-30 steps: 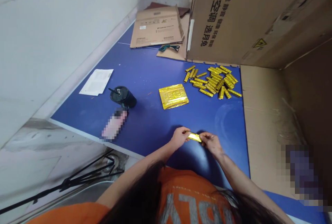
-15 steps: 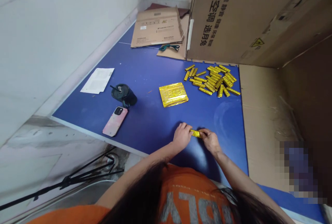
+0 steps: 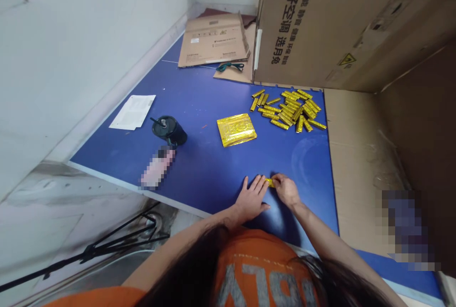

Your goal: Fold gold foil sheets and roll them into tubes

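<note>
Between my hands, close to my body on the blue table, lies a small shiny gold foil strip (image 3: 269, 182), mostly covered by fingers. My left hand (image 3: 251, 199) is flat with its fingers spread, the fingertips touching the strip's left end. My right hand (image 3: 285, 190) pinches the strip's right end between thumb and fingers. Farther out sits a flat gold foil sheet or stack of sheets (image 3: 237, 130); which of these it is, I cannot tell. Beyond it to the right, several narrow gold foil rolls (image 3: 292, 109) lie in a loose heap.
On the left of the blue table (image 3: 199, 174) are a dark lidded cup with a straw (image 3: 168, 130), a blurred-out phone (image 3: 157, 168) and a white paper (image 3: 133, 111). Folded cardboard (image 3: 213, 41) and a dark green cord (image 3: 230, 67) lie behind. A big carton (image 3: 317, 32) rises at back right.
My left hand has gone from curled around the strip's left end to flat with spread fingers. My right hand has shifted slightly, and less of the strip shows. The view has moved a little.
</note>
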`<action>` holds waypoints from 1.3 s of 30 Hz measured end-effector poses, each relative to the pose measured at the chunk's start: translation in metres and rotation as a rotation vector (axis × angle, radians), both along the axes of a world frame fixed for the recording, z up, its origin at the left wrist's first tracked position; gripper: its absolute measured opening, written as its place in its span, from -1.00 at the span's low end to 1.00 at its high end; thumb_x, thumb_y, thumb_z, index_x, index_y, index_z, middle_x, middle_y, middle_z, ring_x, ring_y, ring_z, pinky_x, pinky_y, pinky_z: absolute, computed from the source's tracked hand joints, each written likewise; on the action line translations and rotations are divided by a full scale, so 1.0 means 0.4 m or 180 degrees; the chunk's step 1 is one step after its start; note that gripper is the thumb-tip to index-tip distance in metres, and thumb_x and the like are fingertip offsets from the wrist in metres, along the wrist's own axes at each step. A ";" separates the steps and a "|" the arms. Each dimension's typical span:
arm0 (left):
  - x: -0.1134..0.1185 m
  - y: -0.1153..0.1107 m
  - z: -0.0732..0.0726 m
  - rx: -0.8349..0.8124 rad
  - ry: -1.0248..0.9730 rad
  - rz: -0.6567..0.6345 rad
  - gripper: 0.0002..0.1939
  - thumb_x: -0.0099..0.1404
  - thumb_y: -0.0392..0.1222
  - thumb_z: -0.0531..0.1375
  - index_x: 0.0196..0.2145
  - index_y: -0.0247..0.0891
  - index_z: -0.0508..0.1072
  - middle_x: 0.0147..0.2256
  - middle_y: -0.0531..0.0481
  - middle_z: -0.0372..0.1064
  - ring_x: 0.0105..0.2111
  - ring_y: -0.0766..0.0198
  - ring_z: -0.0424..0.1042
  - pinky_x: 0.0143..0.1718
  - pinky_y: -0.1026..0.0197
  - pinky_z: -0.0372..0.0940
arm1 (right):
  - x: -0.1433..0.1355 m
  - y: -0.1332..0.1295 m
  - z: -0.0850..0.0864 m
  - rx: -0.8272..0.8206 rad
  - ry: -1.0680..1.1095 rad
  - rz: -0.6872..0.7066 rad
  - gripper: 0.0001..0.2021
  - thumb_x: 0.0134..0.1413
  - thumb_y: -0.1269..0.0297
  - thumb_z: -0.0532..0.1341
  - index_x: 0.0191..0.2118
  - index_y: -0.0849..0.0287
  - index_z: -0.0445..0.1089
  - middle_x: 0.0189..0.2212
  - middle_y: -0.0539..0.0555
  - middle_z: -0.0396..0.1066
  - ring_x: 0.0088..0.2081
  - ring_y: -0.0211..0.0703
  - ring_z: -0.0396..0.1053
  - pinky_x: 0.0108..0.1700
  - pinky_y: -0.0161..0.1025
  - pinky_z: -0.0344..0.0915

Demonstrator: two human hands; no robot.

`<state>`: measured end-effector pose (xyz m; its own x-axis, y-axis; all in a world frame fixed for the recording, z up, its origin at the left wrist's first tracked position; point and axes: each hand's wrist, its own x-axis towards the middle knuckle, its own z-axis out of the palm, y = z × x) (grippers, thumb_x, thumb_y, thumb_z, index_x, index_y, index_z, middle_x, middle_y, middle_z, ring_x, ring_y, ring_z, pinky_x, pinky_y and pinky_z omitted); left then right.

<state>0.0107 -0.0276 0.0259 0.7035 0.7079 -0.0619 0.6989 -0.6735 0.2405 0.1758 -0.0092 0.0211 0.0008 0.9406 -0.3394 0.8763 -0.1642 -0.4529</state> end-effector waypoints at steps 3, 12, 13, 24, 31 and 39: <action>0.002 -0.003 -0.002 0.0115 0.0147 -0.0004 -0.27 0.19 0.20 -0.11 0.15 -0.35 -0.08 0.17 -0.17 -0.19 0.17 0.07 -0.33 0.08 -0.17 -0.25 | -0.005 -0.009 0.006 0.0144 -0.0241 0.0056 -0.74 0.11 0.26 0.07 -0.08 0.19 0.23 -0.12 0.10 0.26 -0.21 -0.16 0.30 -0.21 -0.11 0.28; 0.006 -0.009 -0.010 0.0257 0.0246 0.0007 -0.23 0.17 0.24 -0.14 0.15 -0.39 -0.08 0.17 -0.18 -0.20 0.17 0.06 -0.33 0.07 -0.17 -0.24 | -0.029 -0.077 0.017 0.0857 -0.0777 0.0644 -0.63 0.16 0.29 -0.10 0.04 0.23 0.18 0.08 0.18 0.13 0.11 -0.04 0.00 0.08 -0.03 -0.05; 0.006 -0.009 -0.011 0.0260 0.0243 0.0005 -0.25 0.19 0.22 -0.15 0.16 -0.39 -0.08 0.17 -0.17 -0.19 0.17 0.06 -0.33 0.08 -0.17 -0.24 | -0.034 -0.091 0.012 0.0885 -0.0785 0.0790 -0.59 0.14 0.24 -0.08 0.08 0.26 0.14 0.11 0.18 0.08 0.14 -0.05 -0.07 0.11 -0.02 -0.12; 0.009 -0.014 -0.013 0.0299 0.0313 0.0048 -0.26 0.18 0.17 -0.15 0.17 -0.41 -0.12 0.17 -0.20 -0.20 0.17 0.04 -0.32 0.07 -0.18 -0.24 | -0.032 -0.141 -0.030 0.0847 -0.1153 0.1001 -0.38 0.10 0.03 -0.15 0.18 0.36 -0.13 0.19 0.24 -0.16 0.20 0.01 -0.31 0.09 0.19 -0.39; 0.029 0.074 -0.013 0.0330 0.0342 -0.0005 -0.27 0.17 0.17 -0.12 0.16 -0.39 -0.10 0.18 -0.18 -0.23 0.17 0.06 -0.35 0.07 -0.17 -0.27 | -0.018 -0.052 -0.023 0.0796 -0.1332 0.0940 -0.39 0.11 0.04 -0.21 0.19 0.35 -0.14 0.20 0.20 -0.20 0.20 0.00 -0.34 0.10 0.18 -0.37; 0.089 0.239 -0.034 0.0247 0.0379 0.0052 -0.27 0.18 0.11 -0.12 0.17 -0.40 -0.19 0.20 -0.15 -0.33 0.17 0.08 -0.38 0.08 -0.18 -0.33 | 0.033 0.111 -0.023 0.0797 -0.1414 0.0843 -0.43 0.13 0.11 -0.24 0.19 0.36 -0.17 0.21 0.18 -0.23 0.20 -0.02 -0.36 0.09 0.19 -0.35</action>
